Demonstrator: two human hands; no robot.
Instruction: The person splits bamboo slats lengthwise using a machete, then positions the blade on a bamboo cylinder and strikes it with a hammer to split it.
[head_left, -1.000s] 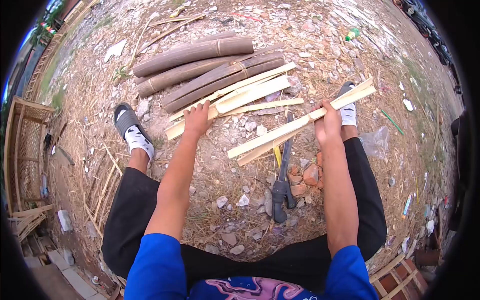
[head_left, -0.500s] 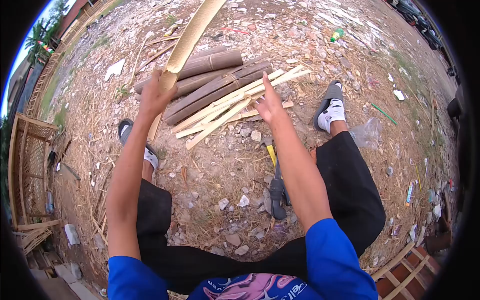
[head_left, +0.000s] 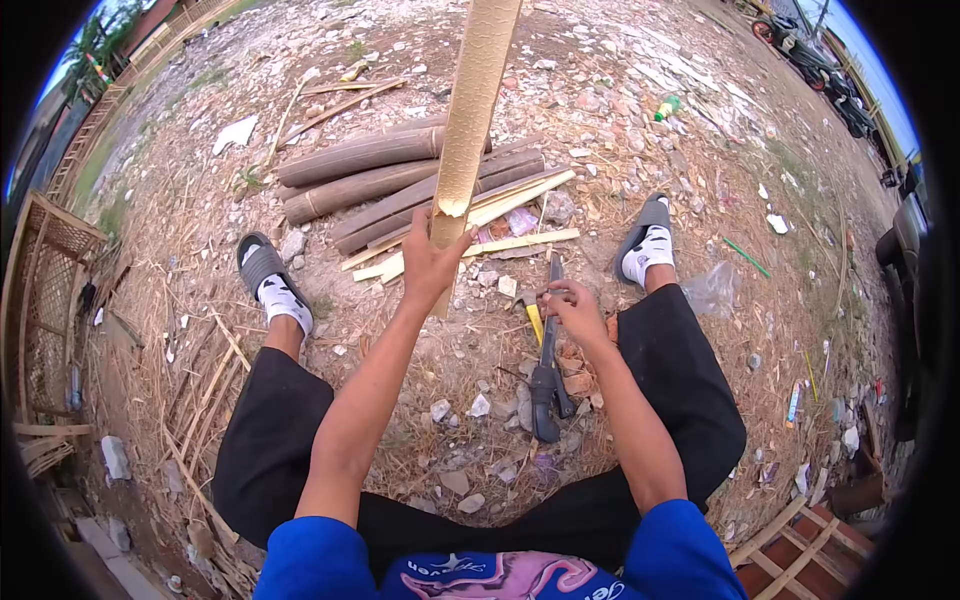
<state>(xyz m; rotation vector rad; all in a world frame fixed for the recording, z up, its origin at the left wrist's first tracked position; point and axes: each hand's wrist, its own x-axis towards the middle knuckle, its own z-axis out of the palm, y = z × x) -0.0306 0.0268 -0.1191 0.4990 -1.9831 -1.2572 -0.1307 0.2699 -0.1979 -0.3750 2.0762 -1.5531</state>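
Bamboo slat (head_left: 472,110) is up near vertical over the pile, left hand (head_left: 435,262) wrapped round it. Right hand's (head_left: 578,310) half-curled by the machete (head_left: 548,348), can't tell if it's holding. Narrow strips (head_left: 525,243) look done, wider brown lengths (head_left: 365,157) don't.

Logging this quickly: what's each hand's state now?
Left hand: holding a split bamboo piece.
Right hand: partly curled by the machete; grip cannot be told.
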